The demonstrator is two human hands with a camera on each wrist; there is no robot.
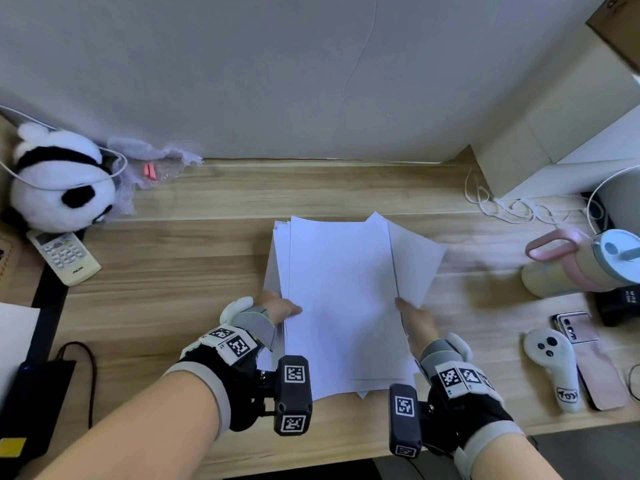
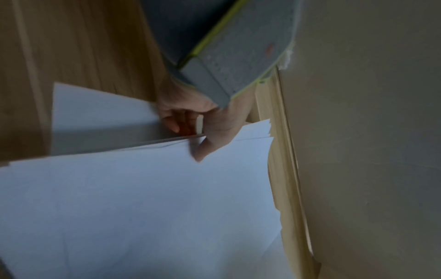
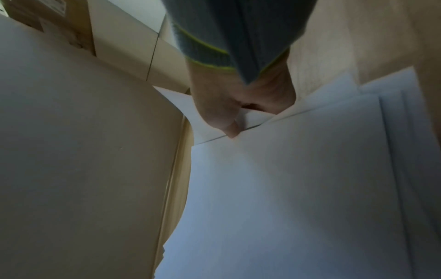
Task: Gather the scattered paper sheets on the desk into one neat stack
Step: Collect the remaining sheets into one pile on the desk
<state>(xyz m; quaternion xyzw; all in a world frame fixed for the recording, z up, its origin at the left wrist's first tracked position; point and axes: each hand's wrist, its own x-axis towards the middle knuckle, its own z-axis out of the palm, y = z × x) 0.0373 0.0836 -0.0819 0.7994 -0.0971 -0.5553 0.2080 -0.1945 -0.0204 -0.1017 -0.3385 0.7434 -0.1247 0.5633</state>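
Note:
A loose pile of white paper sheets (image 1: 341, 299) lies in the middle of the wooden desk (image 1: 194, 258), edges uneven and fanned out at the top and right. My left hand (image 1: 282, 311) grips the pile's left edge, thumb on top and fingers underneath, as the left wrist view shows the sheets (image 2: 143, 198) pinched by that hand (image 2: 203, 136). My right hand (image 1: 414, 315) pinches the right edge, thumb on top; one sheet (image 1: 415, 261) sticks out askew to the right. In the right wrist view the right hand (image 3: 229, 120) holds the sheets (image 3: 298, 179) the same way.
A plush panda (image 1: 59, 178) and a remote control (image 1: 64, 256) sit at the far left. A tumbler with a pink handle (image 1: 581, 261), a white controller (image 1: 552, 368) and a phone (image 1: 588, 358) lie at the right, with a white cable (image 1: 502, 206) behind. A black power adapter (image 1: 31, 403) is near left.

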